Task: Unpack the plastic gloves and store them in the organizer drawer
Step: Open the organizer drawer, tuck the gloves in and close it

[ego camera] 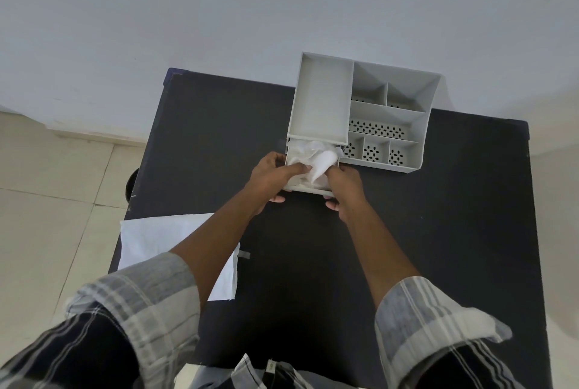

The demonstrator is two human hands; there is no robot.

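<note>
Head view: A grey plastic desk organizer (360, 113) with several open-top compartments stands at the far edge of the dark rectangular surface (438, 232). Its small pull-out drawer (308, 189) is drawn open toward the person, below the large flat tray section on the organizer's left side. The translucent white plastic gloves (316, 160) lie crumpled inside the open drawer, filling most of it and rising slightly above its rim.

The left hand (275, 175) is at the drawer's left side, its fingers curled into the glove material and its thumb below the drawer front. The right hand (343, 182) is at the drawer's right front corner, fingers bent downward onto the gloves; whether they pinch the material or only press on it cannot be determined from this angle.

A flat white plastic packaging bag (150, 238) lies on the near left part of the surface, partly under the left forearm. Both forearms emerge from rolled-up grey checked sleeves (141, 304).
</note>
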